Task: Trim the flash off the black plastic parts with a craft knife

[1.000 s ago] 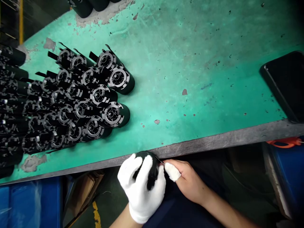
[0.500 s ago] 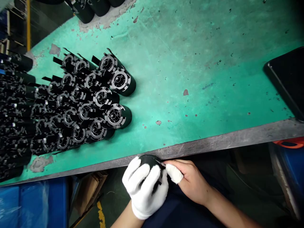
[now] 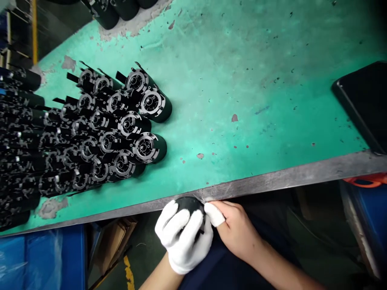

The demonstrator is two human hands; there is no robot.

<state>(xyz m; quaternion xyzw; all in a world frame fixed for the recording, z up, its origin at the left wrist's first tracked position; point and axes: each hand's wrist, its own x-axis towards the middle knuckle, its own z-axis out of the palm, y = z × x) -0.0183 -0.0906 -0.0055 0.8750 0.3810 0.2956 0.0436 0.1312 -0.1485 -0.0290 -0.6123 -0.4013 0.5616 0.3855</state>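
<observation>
My left hand (image 3: 181, 237), in a white glove, is wrapped round a black cylindrical part (image 3: 188, 204) just below the table's front edge. My right hand (image 3: 234, 229) is bare except for a white cot on the thumb; its fingers are pinched on a thin metal tool (image 3: 203, 200) whose tip touches the black part. Most of the part is hidden by my gloved fingers. A large pile of similar black cylinders (image 3: 90, 129) with silver-patterned end faces lies on the green table (image 3: 242, 72) at the left.
A black tray (image 3: 365, 100) sits at the table's right edge. More black cylinders (image 3: 115, 10) stand at the top. Blue bins (image 3: 39, 257) are under the table at the left and a blue bin (image 3: 367, 213) with an orange item at the right. A cardboard box (image 3: 115, 245) lies below.
Both hands stay at the table edge. My right thumb and the tool have shifted slightly up and left along the black part; my left fingers have shifted their hold on it a little.
</observation>
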